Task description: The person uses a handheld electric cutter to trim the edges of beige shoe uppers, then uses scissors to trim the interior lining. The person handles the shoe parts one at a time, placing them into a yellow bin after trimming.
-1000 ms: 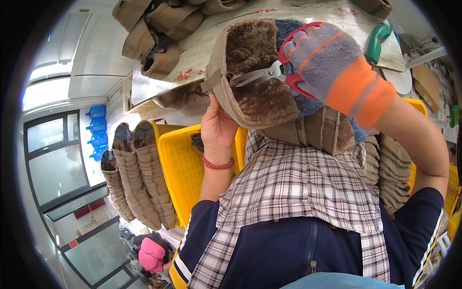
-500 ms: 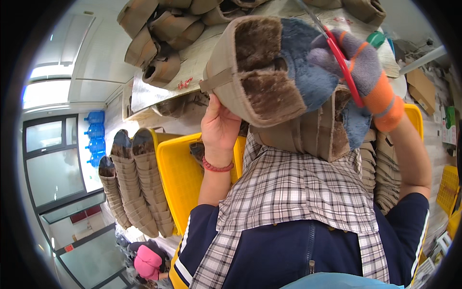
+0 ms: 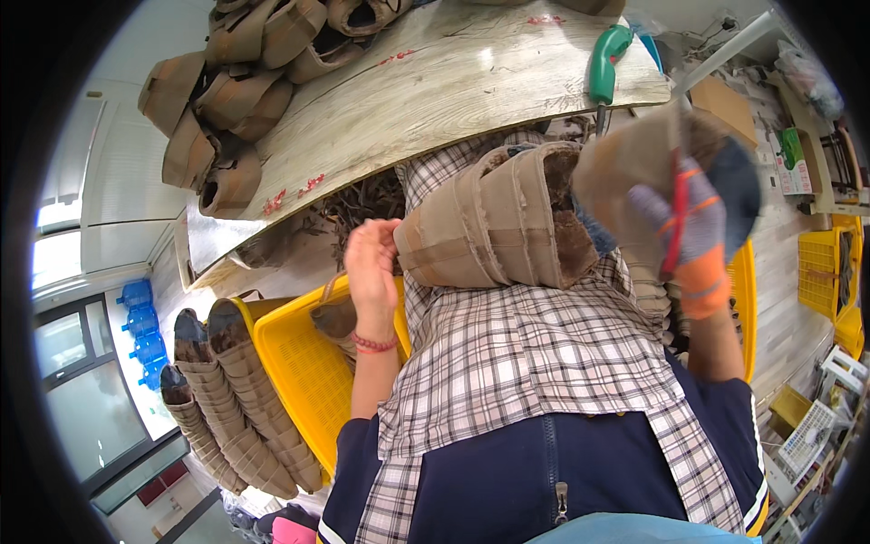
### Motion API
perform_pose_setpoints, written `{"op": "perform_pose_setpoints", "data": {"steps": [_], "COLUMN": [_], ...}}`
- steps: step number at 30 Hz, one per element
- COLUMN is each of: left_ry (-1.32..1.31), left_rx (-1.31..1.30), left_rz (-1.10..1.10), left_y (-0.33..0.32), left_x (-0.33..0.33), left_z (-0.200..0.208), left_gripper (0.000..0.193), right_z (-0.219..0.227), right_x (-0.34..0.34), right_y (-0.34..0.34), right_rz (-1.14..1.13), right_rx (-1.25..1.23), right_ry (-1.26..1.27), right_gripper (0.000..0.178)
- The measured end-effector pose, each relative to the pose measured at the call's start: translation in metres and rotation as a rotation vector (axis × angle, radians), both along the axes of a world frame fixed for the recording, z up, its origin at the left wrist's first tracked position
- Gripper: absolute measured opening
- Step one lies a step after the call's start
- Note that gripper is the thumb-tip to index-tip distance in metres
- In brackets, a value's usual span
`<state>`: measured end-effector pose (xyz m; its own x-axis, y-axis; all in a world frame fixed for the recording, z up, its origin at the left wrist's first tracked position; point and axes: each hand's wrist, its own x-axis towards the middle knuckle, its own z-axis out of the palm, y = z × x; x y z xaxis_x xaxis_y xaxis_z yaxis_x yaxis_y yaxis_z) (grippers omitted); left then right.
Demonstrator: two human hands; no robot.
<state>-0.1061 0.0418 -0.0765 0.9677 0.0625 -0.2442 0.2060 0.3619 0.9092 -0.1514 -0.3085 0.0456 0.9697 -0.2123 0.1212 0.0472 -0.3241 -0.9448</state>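
Note:
My right hand (image 3: 684, 218), in a grey and orange knit glove, grips red-handled scissors (image 3: 678, 213). It also holds a tan shoe upper (image 3: 625, 163), smeared by motion, with a dark blue part at its far end. On my lap lies a row of nested tan shoe uppers (image 3: 489, 218), brown fur lining showing at the right end. My bare left hand (image 3: 370, 263), a red bracelet at its wrist, is at the row's left end, fingers extended. Whether they press on it is hard to tell.
A pale wood-grain table (image 3: 435, 95) stands ahead, bearing heaped tan uppers (image 3: 240, 100) and a green handheld tool (image 3: 609, 63). Yellow baskets (image 3: 299, 363) flank me. Tall stacks of uppers (image 3: 245, 390) stand at left, with blue water bottles (image 3: 140, 322) beyond.
My right hand has carried the shoe upper to the right, away from my left hand. My left hand has let go of it and come down to the row's left end. The view has shifted.

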Motion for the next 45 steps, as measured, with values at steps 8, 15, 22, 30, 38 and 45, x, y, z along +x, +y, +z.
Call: {"op": "perform_pose_setpoints", "data": {"steps": [8, 15, 22, 30, 38, 45], "left_ry": [0.139, 0.174, 0.221, -0.55, -0.166, -0.574], "left_rx": [-0.134, -0.291, -0.19, 1.561, 1.573, 1.567], "left_rz": [0.101, -0.28, -0.17, 0.621, 0.619, 0.848], "left_y": [-0.032, -0.022, -0.024, 0.154, 0.245, 0.252], "left_x": [-0.029, -0.006, -0.009, 0.076, 0.172, 0.194], "left_z": [-0.017, 0.003, 0.005, 0.014, 0.051, 0.125], "left_gripper": [0.038, 0.047, 0.037, 0.038, 0.073, 0.046], "right_z": [-0.055, -0.082, -0.172, -0.112, -0.103, -0.097], "right_x": [0.0, 0.018, -0.005, -0.014, -0.01, -0.011], "right_y": [0.029, 0.052, 0.044, 0.007, 0.006, 0.006], "right_rz": [0.231, 0.459, 0.086, -0.046, 0.13, 0.177], "right_rx": [0.72, 0.136, 0.409, 1.01, 0.76, 0.887], "right_ry": [0.396, 0.278, 0.189, 0.479, 0.196, 0.164], "right_gripper": [0.052, 0.036, 0.018, 0.039, 0.041, 0.036]}}
